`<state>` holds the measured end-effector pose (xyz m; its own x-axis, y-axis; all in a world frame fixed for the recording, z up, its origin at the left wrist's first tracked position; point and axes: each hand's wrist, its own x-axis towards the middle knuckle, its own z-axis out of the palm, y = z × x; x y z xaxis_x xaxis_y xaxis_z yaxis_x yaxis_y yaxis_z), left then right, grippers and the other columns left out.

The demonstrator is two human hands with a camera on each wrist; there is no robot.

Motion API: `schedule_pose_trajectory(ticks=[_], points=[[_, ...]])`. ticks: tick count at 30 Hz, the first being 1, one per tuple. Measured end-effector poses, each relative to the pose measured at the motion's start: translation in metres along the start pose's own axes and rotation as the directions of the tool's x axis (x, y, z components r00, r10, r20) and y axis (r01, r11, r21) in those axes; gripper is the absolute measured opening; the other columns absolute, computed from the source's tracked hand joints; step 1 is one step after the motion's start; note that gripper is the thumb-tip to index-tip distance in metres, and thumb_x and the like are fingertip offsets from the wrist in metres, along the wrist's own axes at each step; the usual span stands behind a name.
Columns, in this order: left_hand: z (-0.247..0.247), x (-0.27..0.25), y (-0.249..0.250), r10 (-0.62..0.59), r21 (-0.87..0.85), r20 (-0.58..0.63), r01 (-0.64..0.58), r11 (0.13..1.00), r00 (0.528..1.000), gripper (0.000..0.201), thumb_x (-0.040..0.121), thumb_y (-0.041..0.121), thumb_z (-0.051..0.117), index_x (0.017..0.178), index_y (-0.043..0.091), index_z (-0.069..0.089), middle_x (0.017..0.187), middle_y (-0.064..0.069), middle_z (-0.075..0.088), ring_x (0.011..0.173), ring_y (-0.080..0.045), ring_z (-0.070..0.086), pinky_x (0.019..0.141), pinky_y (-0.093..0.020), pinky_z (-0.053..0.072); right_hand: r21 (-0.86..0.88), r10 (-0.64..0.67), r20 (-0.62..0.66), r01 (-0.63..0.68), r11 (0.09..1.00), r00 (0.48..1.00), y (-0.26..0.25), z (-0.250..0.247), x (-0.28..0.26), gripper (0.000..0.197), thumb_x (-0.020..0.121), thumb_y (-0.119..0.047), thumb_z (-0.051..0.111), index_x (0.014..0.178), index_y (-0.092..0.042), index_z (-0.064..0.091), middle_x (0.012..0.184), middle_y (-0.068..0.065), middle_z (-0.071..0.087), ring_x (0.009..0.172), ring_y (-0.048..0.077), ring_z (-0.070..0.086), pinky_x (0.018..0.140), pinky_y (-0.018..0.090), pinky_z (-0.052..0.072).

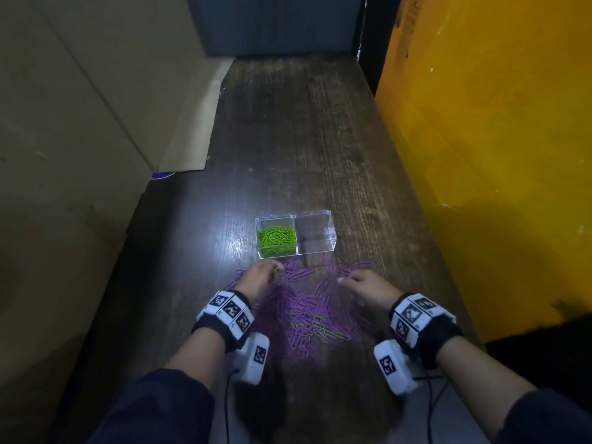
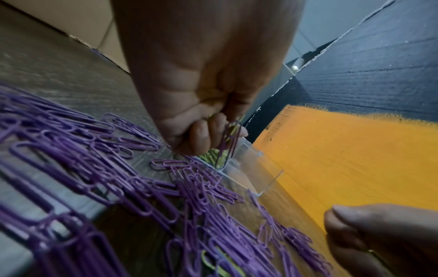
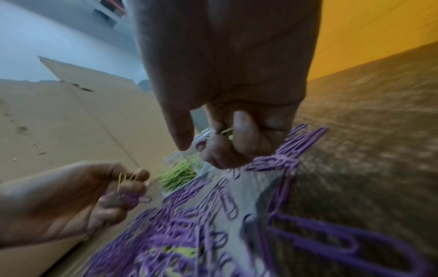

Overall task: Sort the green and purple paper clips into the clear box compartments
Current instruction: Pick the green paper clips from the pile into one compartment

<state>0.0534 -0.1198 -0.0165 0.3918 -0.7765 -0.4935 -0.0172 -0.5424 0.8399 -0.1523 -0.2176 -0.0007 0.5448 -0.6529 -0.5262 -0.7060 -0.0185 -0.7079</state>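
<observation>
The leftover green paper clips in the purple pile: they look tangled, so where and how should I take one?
Judging by the head view, pinch a green paper clip at an exposed end loop, fingers coming from above; it lies flat among the purple paper clips.

The box (image 1: 315,233) stands on the table (image 1: 307,139); loose clips (image 1: 307,312) lie before it; more clips (image 1: 277,236) fill its left compartment.

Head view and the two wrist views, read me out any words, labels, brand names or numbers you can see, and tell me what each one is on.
There is no readable text in any view.
Left wrist band: black-and-white square marker patterns, no letters or numbers.
Right wrist band: the same kind of marker patterns; any small print is too small to read.
Clear box, cardboard, yellow wall: no print visible.
</observation>
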Motion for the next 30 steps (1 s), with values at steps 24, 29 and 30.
schedule_pose_trajectory(ticks=[24,29,30], points=[[-0.012,-0.025,-0.020,0.014,-0.461,0.231,0.097,0.882,0.973,0.023,0.088,-0.010,0.048,0.097,0.006,0.060,0.078,-0.001,0.068,0.057,-0.004,0.064,0.051,-0.012,0.050,0.549,-0.086,0.213,-0.046,0.835,0.973,-0.042,0.052,0.016,0.022,0.096,-0.016,0.045,0.075,-0.013,0.050,0.061,0.003,0.032,0.029,-0.002,0.024,0.029,0.010,0.015],[-0.013,-0.020,-0.021,-0.003,-0.336,0.122,0.044,0.941,0.993,0.014,0.084,-0.002,0.059,0.086,0.010,0.064,0.060,0.003,0.069,0.054,-0.003,0.064,0.050,-0.011,0.049,0.537,-0.138,0.140,0.042,0.843,0.980,-0.039,0.051,0.014,0.022,0.095,-0.012,0.048,0.074,-0.012,0.053,0.053,0.000,0.031,0.032,0.000,0.026,0.031,0.011,0.018],[-0.014,-0.019,-0.021,-0.010,-0.340,0.097,0.043,0.939,0.995,0.013,0.084,-0.002,0.060,0.085,0.010,0.065,0.058,0.003,0.069,0.053,-0.003,0.064,0.048,-0.010,0.049,0.498,-0.152,0.080,0.093,0.862,0.985,-0.037,0.052,0.014,0.021,0.093,-0.011,0.050,0.073,-0.013,0.055,0.055,0.001,0.038,0.035,0.001,0.033,0.034,0.011,0.024]])
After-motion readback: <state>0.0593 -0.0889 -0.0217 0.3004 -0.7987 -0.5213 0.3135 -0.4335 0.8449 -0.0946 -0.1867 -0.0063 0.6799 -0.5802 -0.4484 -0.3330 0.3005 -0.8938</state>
